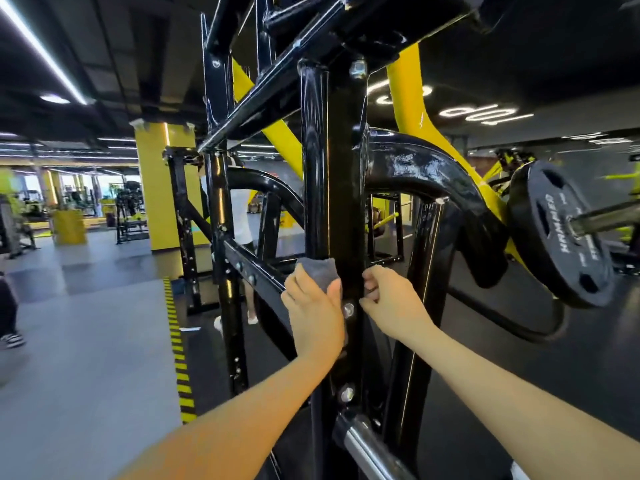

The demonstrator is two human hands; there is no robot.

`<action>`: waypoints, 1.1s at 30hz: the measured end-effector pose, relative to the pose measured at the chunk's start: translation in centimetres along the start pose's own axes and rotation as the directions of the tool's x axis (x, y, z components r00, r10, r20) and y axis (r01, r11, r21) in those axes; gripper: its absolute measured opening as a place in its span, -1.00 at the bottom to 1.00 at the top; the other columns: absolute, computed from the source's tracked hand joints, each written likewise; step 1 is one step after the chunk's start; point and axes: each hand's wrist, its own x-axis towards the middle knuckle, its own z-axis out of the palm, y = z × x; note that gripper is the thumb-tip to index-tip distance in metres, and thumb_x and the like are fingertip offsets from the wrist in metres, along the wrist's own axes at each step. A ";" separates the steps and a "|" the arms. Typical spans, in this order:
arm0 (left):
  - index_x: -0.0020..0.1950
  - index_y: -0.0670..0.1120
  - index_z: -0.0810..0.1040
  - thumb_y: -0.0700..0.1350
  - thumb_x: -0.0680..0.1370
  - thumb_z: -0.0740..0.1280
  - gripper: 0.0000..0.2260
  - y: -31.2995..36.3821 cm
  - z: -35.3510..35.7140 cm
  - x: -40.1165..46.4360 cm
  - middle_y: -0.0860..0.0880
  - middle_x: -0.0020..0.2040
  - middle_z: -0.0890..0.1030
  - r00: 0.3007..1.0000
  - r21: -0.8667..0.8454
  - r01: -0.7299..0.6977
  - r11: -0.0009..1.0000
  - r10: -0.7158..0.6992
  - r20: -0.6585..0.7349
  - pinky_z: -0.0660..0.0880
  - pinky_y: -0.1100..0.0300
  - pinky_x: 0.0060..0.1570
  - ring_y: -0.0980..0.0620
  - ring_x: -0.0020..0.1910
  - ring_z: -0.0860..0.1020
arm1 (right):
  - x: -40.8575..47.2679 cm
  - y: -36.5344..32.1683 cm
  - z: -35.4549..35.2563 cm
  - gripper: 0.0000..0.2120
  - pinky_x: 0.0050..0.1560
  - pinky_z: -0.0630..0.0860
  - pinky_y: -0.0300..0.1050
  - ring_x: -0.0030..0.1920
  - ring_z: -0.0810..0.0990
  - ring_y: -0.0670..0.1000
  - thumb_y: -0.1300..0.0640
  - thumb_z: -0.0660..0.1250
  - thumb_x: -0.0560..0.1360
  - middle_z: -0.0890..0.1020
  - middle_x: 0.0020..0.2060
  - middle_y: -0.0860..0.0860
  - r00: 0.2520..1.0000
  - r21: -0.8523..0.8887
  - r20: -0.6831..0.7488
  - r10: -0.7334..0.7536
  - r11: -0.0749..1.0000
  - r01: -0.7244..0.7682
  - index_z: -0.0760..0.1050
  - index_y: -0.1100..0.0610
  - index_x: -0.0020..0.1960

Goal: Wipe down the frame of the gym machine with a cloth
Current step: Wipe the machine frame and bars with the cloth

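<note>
A black upright post of the gym machine frame (330,174) rises through the middle of the view, glossy, with bolts lower down. My left hand (313,311) grips a grey cloth (320,271) and presses it against the left face of the post. My right hand (388,303) is at the post's right edge, level with the cloth, its fingers curled against the metal. How far those fingers wrap behind the edge is hidden.
A curved black arm (436,174) and a yellow beam (410,95) cross behind the post. A black weight plate (561,233) hangs on a bar at right. A chrome peg (367,445) juts out below. A person (240,216) stands behind the frame; hazard-striped floor tape (178,348) runs at left.
</note>
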 end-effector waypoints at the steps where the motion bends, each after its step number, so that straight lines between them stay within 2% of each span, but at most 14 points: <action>1: 0.38 -0.38 0.28 -0.03 0.57 0.27 -0.46 0.3 -0.3 0.1 -0.34 0.24 0.41 1.000 -0.020 0.017 1.000 -0.017 0.004 0.40 -0.08 0.15 -0.33 0.15 0.43 | 0.0 -0.1 0.0 -0.59 0.16 0.51 -0.11 0.05 0.56 -0.04 0.24 0.33 0.51 0.53 0.09 0.02 1.000 -0.004 0.003 0.003 1.000 -0.003 0.38 0.14 0.34; 4: 0.46 -0.25 0.18 -0.01 0.62 0.15 -0.51 1.9 -2.0 2.6 -0.20 0.38 0.30 0.999 -0.142 0.028 0.989 -0.033 -0.031 0.21 0.14 0.28 -0.14 0.33 0.29 | 0.4 -0.8 0.0 -0.61 0.16 0.50 -0.12 0.08 0.55 -0.03 0.23 0.34 0.51 0.54 0.11 0.04 1.000 0.004 -0.027 -0.003 1.000 0.004 0.39 0.15 0.32; 6: 0.49 -0.21 0.16 -0.01 0.63 0.13 -0.51 3.3 -3.2 5.2 -0.16 0.41 0.29 0.996 -0.221 -0.027 0.975 0.008 -0.089 0.24 0.15 0.32 -0.08 0.39 0.27 | 0.7 -1.1 0.4 -0.65 0.13 0.49 -0.14 0.08 0.54 -0.03 0.20 0.35 0.51 0.54 0.08 0.02 0.999 0.015 -0.051 0.015 1.000 -0.014 0.41 0.13 0.28; 10: 0.52 -0.20 0.07 0.00 0.63 0.12 -0.46 3.4 -2.8 6.1 -0.16 0.46 0.23 0.991 -0.219 -0.090 0.972 0.065 -0.119 0.30 0.06 0.32 -0.08 0.45 0.21 | 0.3 -0.5 2.3 -0.72 0.06 0.50 -0.14 0.03 0.54 -0.04 0.15 0.38 0.49 0.53 0.02 -0.01 0.997 0.017 -0.058 0.060 0.998 -0.059 0.43 0.11 0.18; 14: 0.54 -0.18 0.02 0.04 0.60 0.14 -0.40 -0.7 -0.7 0.4 -0.16 0.47 0.18 0.998 -0.154 -0.060 0.986 0.064 0.023 0.39 0.05 0.24 -0.10 0.44 0.20 | -0.6 0.2 3.5 -0.76 0.04 0.48 -0.17 -0.01 0.52 -0.05 0.16 0.38 0.49 0.51 0.01 -0.02 0.991 -0.004 -0.136 0.018 1.000 -0.018 0.47 0.12 0.15; 16: 0.53 -0.19 0.03 0.00 0.60 0.18 -0.41 -2.7 0.0 -2.5 -0.16 0.47 0.18 0.993 -0.173 -0.001 0.985 0.021 0.118 0.38 0.05 0.24 -0.09 0.44 0.18 | -0.9 0.2 4.0 -0.80 0.02 0.50 -0.14 -0.05 0.52 -0.05 0.17 0.38 0.49 0.51 -0.03 -0.01 0.985 0.011 -0.171 0.011 1.000 -0.009 0.49 0.13 0.10; 19: 0.52 -0.21 0.07 -0.06 0.60 0.21 -0.44 -4.1 0.3 -4.6 -0.15 0.44 0.21 0.984 -0.204 0.018 0.979 0.018 0.177 0.33 0.09 0.30 -0.07 0.42 0.20 | -1.2 0.0 4.3 -0.84 -0.02 0.50 -0.16 -0.10 0.51 -0.06 0.20 0.38 0.48 0.51 -0.07 0.00 0.979 0.015 -0.204 0.013 1.000 -0.010 0.50 0.14 0.05; 23: 0.50 -0.18 0.17 -0.05 0.62 0.17 -0.51 -3.3 -0.6 -2.7 -0.12 0.39 0.31 0.990 -0.284 0.030 0.958 0.012 0.142 0.32 0.11 0.33 -0.04 0.36 0.30 | -1.2 -0.1 4.2 -0.82 -0.03 0.46 -0.22 -0.06 0.52 -0.05 0.19 0.38 0.49 0.53 -0.03 0.02 0.982 -0.007 -0.189 0.023 1.000 -0.025 0.49 0.14 0.07; 28: 0.53 -0.19 0.11 -0.03 0.63 0.15 -0.49 0.2 -1.7 3.2 -0.15 0.38 0.33 0.998 -0.290 -0.057 0.955 0.055 -0.016 0.21 0.34 0.20 -0.04 0.35 0.33 | -1.1 -0.1 4.2 -0.80 0.01 0.45 -0.21 0.00 0.54 -0.03 0.20 0.37 0.50 0.55 0.01 0.03 0.980 -0.012 -0.198 0.035 0.999 -0.038 0.50 0.16 0.11; 31: 0.55 -0.14 0.04 -0.04 0.62 0.20 -0.43 -1.1 -1.1 1.0 -0.10 0.45 0.25 0.998 -0.332 -0.058 0.941 0.068 0.018 0.16 0.33 0.25 0.03 0.41 0.24 | -1.1 0.0 4.3 -0.81 0.00 0.46 -0.18 -0.02 0.54 -0.03 0.17 0.38 0.49 0.54 -0.01 0.02 0.978 0.006 -0.207 0.035 0.999 -0.034 0.50 0.17 0.08; 33: 0.55 -0.11 0.05 -0.05 0.60 0.23 -0.41 -3.6 -0.3 -2.8 -0.05 0.47 0.24 0.995 -0.362 -0.026 0.932 0.060 0.083 0.21 0.31 0.30 0.10 0.41 0.23 | -1.1 0.1 4.6 -0.83 -0.01 0.44 -0.23 -0.02 0.54 -0.04 0.17 0.38 0.49 0.54 -0.02 0.01 0.972 0.008 -0.231 0.032 0.999 -0.031 0.51 0.16 0.07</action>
